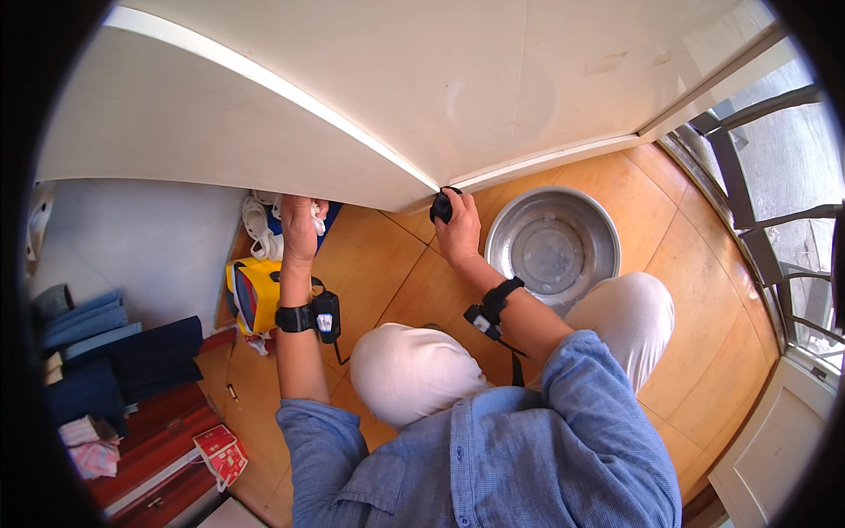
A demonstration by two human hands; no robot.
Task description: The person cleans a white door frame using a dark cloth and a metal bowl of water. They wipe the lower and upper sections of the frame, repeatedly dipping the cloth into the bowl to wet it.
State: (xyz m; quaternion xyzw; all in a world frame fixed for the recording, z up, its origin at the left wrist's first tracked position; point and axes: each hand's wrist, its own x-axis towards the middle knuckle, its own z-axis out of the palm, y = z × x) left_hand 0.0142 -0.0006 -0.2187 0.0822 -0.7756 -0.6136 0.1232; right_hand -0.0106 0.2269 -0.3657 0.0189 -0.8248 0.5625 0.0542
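Note:
My right hand (457,228) grips a small round black object (441,206) against the bottom corner of a tall pale panel (370,92), close to the floor. To the left, my left hand (302,228) is closed on a crumpled white cloth or tissue (318,219) beneath the panel's lower edge; part of that hand is hidden by the edge. A wide metal basin (553,241) rests on the floor just right of my right hand, with what looks like a little water in it.
White slip-on shoes (264,234) and a yellow bag (257,294) lie left of my left hand. Folded jeans (145,350) lie on a red wooden chest (148,442), a red paper bag (222,455) beside it. A window with dark bars (733,178) stands at the right.

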